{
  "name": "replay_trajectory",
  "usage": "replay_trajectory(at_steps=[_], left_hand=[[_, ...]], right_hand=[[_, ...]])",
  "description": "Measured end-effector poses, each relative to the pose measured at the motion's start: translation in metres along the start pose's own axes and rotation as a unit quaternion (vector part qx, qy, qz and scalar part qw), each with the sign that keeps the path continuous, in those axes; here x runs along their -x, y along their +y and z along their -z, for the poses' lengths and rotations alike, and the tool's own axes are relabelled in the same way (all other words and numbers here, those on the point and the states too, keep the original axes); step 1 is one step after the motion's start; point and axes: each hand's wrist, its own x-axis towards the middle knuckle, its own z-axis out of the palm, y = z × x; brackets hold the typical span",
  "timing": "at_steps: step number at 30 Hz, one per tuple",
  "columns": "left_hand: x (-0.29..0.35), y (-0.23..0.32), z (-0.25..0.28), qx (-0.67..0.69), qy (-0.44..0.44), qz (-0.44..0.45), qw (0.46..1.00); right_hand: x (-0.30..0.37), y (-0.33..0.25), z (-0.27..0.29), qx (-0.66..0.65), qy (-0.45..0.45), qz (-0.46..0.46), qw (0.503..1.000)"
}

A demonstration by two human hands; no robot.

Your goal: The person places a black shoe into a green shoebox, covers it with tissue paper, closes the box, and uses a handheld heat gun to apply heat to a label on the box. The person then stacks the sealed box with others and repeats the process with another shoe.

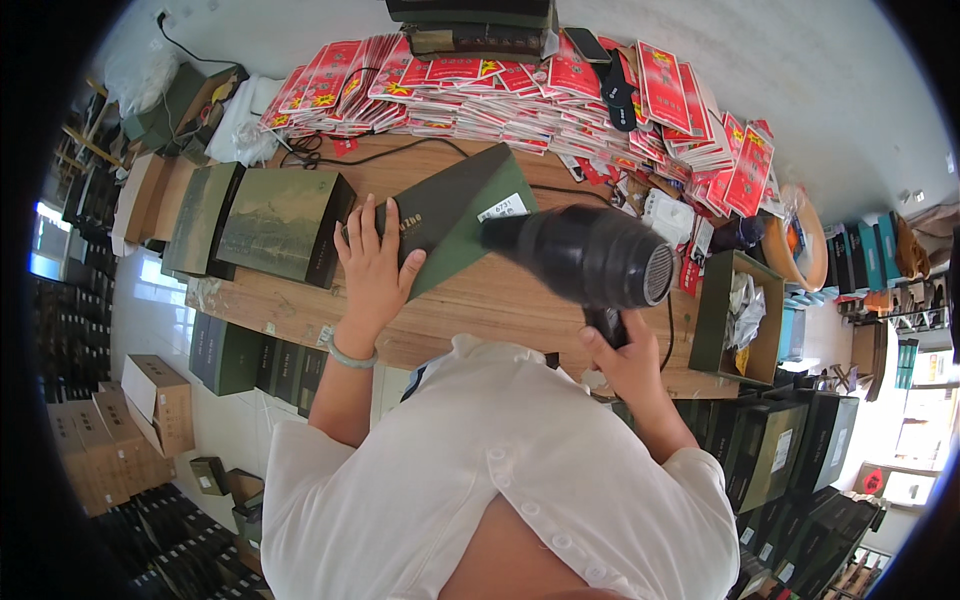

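Observation:
A black hair dryer [590, 255] is in my right hand [632, 358], whose fingers are wrapped round its handle. The nozzle points left at a white label [505, 207] on a dark green box [455, 195]. From this angle I cannot tell whether the nozzle touches the box. My left hand [378, 262] lies on the left part of that box with its fingers stretched out and apart. The box sits at a slant on the wooden table [440, 325]. Just left of my left hand stands another green box [285, 225] with a landscape picture on it.
Piles of red printed packets [480, 105] line the table's back, with a phone [586, 45] on top. A black cord [400, 150] crosses the tabletop. An open green box [738, 315] with plastic wrapping stands at the right edge. Brown cartons [160, 400] and stacked boxes fill the floor.

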Motion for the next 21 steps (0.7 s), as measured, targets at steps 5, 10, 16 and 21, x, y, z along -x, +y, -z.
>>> replay_trajectory(at_steps=[5, 10, 16, 21], left_hand=[[-0.002, -0.003, -0.001, 0.009, 0.001, -0.003, 1.000], [-0.002, -0.001, 0.000, 0.013, 0.005, -0.005, 1.000], [-0.002, -0.003, -0.001, 0.015, 0.001, -0.004, 1.000], [-0.003, -0.002, -0.001, 0.013, 0.004, -0.005, 1.000]], right_hand=[[-0.009, -0.004, 0.006, -0.025, 0.026, -0.039, 0.999], [0.007, 0.003, 0.004, -0.027, -0.003, 0.026, 0.999], [-0.002, 0.004, 0.009, -0.055, 0.041, -0.068, 0.995], [0.013, 0.008, 0.006, 0.003, -0.015, 0.002, 1.000]])
